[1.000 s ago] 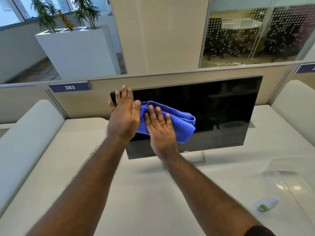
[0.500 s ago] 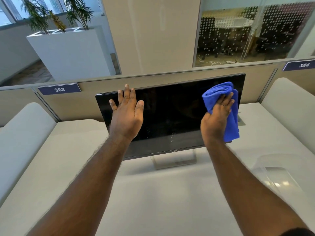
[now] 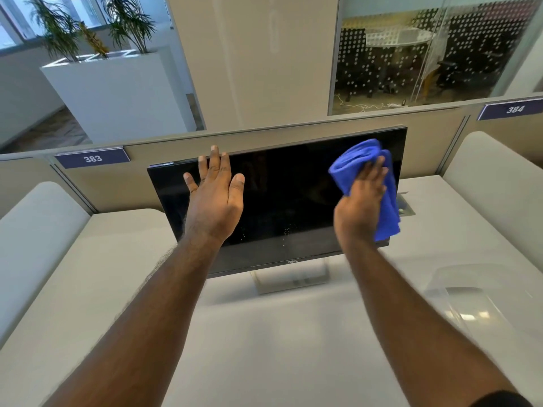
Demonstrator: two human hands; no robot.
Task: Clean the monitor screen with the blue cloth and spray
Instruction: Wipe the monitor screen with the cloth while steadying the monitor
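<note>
A black monitor (image 3: 288,201) stands on a white desk (image 3: 264,333), tilted back, its screen dark with small droplets near the lower middle. My left hand (image 3: 216,201) lies flat and spread against the upper left part of the screen, fingertips reaching the top edge. My right hand (image 3: 361,201) presses a bunched blue cloth (image 3: 382,183) against the screen's right side, near the right edge; part of the cloth hangs below the hand. The spray bottle is out of view.
A beige partition (image 3: 293,136) with number plates 383 (image 3: 92,158) and 384 (image 3: 514,109) runs behind the monitor. Padded white dividers flank the desk at left (image 3: 38,230) and right (image 3: 493,177). A clear plastic piece (image 3: 476,304) lies at the desk's right.
My right hand swept the cloth from the screen's left, beside my left hand, across to the right edge. My left hand stayed flat on the screen. The view shifted, and the spray bottle left the frame.
</note>
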